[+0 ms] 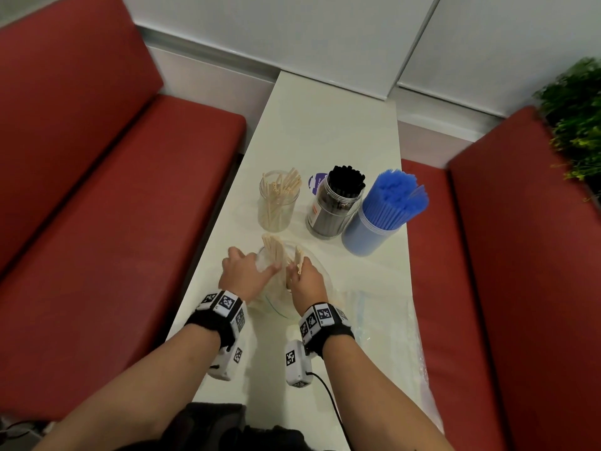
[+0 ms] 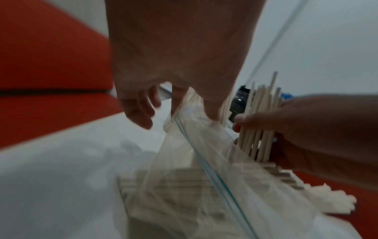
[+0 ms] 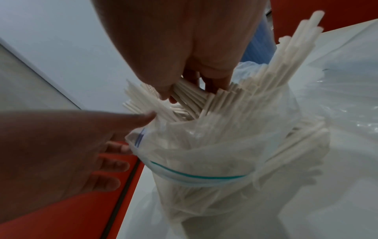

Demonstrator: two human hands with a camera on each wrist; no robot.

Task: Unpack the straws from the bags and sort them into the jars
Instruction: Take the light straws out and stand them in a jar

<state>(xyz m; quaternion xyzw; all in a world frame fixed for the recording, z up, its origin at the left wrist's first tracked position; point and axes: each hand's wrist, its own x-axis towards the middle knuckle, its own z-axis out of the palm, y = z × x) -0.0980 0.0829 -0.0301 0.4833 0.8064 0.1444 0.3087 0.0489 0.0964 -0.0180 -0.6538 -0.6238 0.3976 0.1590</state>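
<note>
Currently, left hand [image 1: 242, 271] pinches the bag [image 3: 204, 169] mouth open; right hand [image 1: 305, 278] grips a bundle of white straws [image 3: 184, 93]. Withdraw vertically, keeping the bundle aligned.

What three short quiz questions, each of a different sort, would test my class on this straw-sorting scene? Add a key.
1. True or false: the blue straws still lie in a bag.
2. Multiple choice: the right hand grips (A) black straws, (B) a bunch of cream straws, (C) a jar lid.
3. Fill the gap: the left hand holds the mouth of the clear ____.

Key
1. False: they stand in the right-hand jar.
2. B: the cream straws are in its fingers.
3. Bag: the zip bag, with more cream straws inside.
</note>
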